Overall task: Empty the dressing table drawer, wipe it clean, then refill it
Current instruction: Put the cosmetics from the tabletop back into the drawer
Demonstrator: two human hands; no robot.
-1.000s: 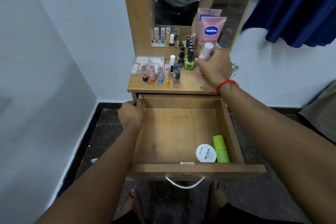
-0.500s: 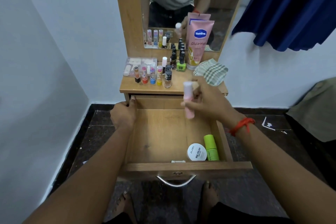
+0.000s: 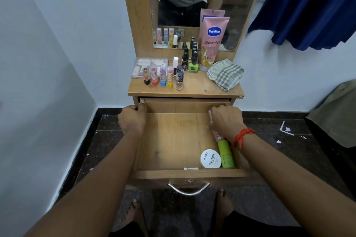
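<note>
The wooden drawer stands pulled out below the dressing table top. My left hand grips the drawer's left wall near the back. My right hand is inside the drawer at its right side, closed on a slim pink tube that lies along the right wall. Just in front of the tube lie a green tube and a round white nail polish remover jar. On the table top stand lip balms, nail polish bottles, a big pink Vaseline tube and a checked cloth.
A clear plastic box sits at the top's back left, under the mirror. A white wall closes in on the left. A blue curtain hangs at the right. My bare feet stand under the drawer's metal handle.
My right hand carried the pink tube from the table top down into the drawer and to its right wall. My left hand stayed on the drawer's left wall.
</note>
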